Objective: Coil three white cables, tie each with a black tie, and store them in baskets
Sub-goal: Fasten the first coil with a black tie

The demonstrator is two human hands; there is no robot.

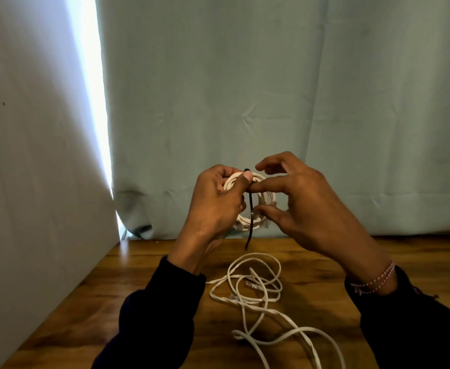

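Note:
A coiled white cable [265, 197] is held up above the table, in front of the curtain. My left hand [216, 198] grips the coil's left side, thumb pressed on its top. A black tie [250, 222] runs over the coil and hangs down below it. My right hand [303, 203] is at the coil's right side, its index finger and thumb touching the tie and coil; whether they pinch the tie I cannot tell. Loose white cable [255, 291] lies tangled on the wooden table [91, 302] below my hands. No basket is in view.
A pale green curtain [271, 89] hangs right behind the table's far edge. A white wall or panel [32, 182] borders the table on the left. The loose cable trails off toward the lower right.

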